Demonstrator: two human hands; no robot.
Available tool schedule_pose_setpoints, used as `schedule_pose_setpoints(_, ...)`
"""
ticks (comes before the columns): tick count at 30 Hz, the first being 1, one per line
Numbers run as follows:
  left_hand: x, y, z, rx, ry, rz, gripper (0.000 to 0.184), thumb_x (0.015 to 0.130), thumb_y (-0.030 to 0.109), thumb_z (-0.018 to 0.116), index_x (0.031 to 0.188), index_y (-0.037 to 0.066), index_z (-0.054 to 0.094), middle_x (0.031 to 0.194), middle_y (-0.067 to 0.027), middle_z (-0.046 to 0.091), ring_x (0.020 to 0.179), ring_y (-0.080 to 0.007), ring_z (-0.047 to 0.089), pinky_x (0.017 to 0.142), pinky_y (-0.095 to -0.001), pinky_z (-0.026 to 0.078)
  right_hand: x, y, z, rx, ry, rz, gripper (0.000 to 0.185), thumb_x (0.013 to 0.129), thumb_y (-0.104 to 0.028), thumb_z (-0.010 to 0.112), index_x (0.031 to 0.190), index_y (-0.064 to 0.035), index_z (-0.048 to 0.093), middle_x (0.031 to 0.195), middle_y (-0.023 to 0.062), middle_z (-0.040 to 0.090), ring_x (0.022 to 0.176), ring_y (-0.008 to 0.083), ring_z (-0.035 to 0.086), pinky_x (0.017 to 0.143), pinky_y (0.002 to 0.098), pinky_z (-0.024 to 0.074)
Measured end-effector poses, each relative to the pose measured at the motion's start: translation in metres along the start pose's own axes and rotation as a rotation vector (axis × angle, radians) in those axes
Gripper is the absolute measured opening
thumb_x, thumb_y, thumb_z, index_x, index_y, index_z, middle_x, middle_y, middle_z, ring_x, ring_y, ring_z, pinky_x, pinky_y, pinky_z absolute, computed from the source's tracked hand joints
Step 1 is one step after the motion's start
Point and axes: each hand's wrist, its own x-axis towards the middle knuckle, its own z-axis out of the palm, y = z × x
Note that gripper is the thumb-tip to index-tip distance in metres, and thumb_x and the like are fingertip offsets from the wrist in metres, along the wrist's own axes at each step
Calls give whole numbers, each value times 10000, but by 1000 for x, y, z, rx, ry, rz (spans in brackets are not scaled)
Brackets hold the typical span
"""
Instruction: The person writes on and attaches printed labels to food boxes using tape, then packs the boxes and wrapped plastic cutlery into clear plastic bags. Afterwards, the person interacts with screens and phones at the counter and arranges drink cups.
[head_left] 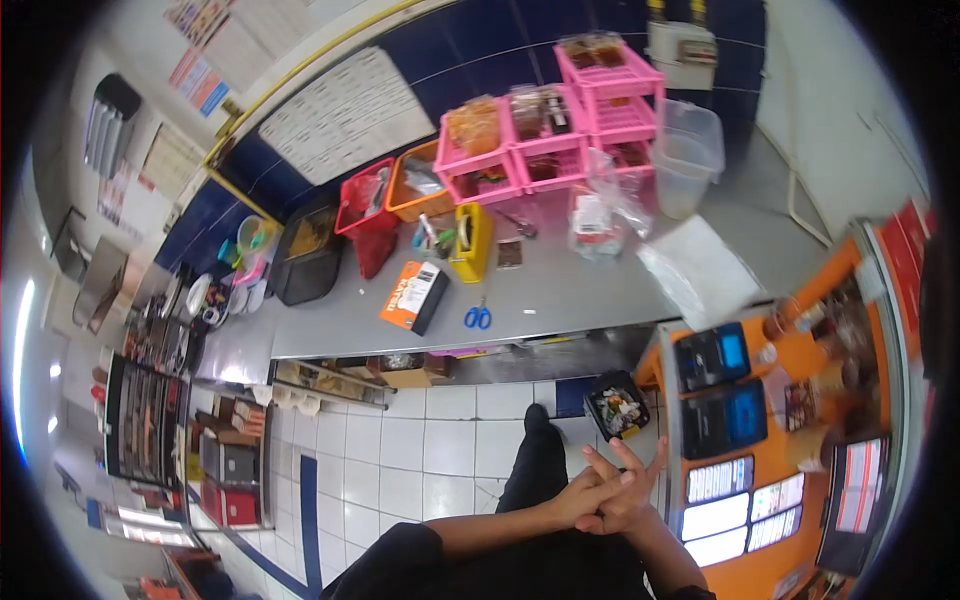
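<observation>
My left hand (578,502) lies against the palm of my right hand (628,505), low in the head view. One finger of the left hand stretches across the palm; its other fingers are partly hidden. The right hand has its fingers spread and pointing up. No object shows in or between them. Both hands are in front of my body, over the tiled floor and left of the orange table (672,410). On that table, the nearest things are several lit phones or tablets (715,517) and two dark devices with blue screens (725,418).
A steel counter (360,330) holds blue scissors (478,316), an orange-and-black box (414,297), a yellow holder (469,245), pink baskets (480,175), a clear plastic bin (687,160) and a white sheet (700,268). A bin of rubbish (617,405) stands on the floor beside my foot.
</observation>
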Motion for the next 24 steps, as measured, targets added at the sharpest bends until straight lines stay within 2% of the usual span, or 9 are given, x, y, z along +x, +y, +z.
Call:
schedule_pose_setpoints(2,10,19,-25,-53,75,25,602,969,476,567,1152,-96,600,1056,-244,658,1027,-235,657,819,-341,527,19,10,22,5,-47,-41,864,880,-818,266,1058,-73,665,1278,26,643,1331,273,448,1093,739,104)
schedule_pose_setpoints(5,41,70,-94,214,-229,-78,437,985,380,586,1050,-51,614,1000,-164,671,1002,-192,631,778,-321,499,54,24,68,93,-91,-51,824,887,-791,324,1074,-64,663,1292,80,620,1313,296,461,1108,711,128)
schedule_pose_setpoints(7,53,106,-148,754,-175,-77,352,945,347,640,954,-5,653,917,-153,685,927,-261,645,736,-356,494,88,21,98,155,-309,154,643,866,-701,518,1000,-103,712,1362,110,570,1282,307,481,1106,691,169)
schedule_pose_setpoints(8,58,112,-181,820,11,103,313,912,330,673,975,23,662,938,-151,684,924,-295,638,754,-378,495,103,18,112,84,-389,161,513,837,-549,660,1111,-116,693,1382,152,533,1266,321,493,1115,658,194)
schedule_pose_setpoints(12,70,154,-343,1162,793,631,435,753,312,814,1058,49,650,997,-122,669,978,-344,613,877,-441,457,154,12,161,110,-390,394,416,849,-337,706,1177,-85,663,1284,140,591,1220,322,527,1111,604,252)
schedule_pose_setpoints(14,69,181,-409,1345,1020,456,731,694,402,834,1275,65,545,1255,-221,537,1167,-414,487,946,-547,389,183,25,169,108,-392,492,398,855,-291,699,1187,-74,658,1240,138,615,1204,322,538,1112,569,270)
schedule_pose_setpoints(17,75,189,-471,1692,1052,191,1015,644,473,832,1475,117,370,1273,-246,481,1195,-439,468,997,-580,365,198,66,168,-11,-266,618,324,880,-150,657,1187,-45,649,1151,154,659,1122,350,586,1092,460,340)
schedule_pose_setpoints(21,80,183,-479,1254,822,-54,1107,662,518,806,1522,80,264,1324,-292,439,1178,-477,478,957,-589,402,201,149,140,-13,138,883,248,963,-141,604,1155,14,634,1148,157,666,1031,262,642,988,371,441)
schedule_pose_setpoints(24,89,148,-468,1272,1170,20,1071,670,563,764,1508,82,302,1292,-289,457,1085,-462,519,891,-563,436,164,269,119,219,420,904,211,989,-123,560,1122,26,628,1063,130,670,999,185,634,925,337,476)
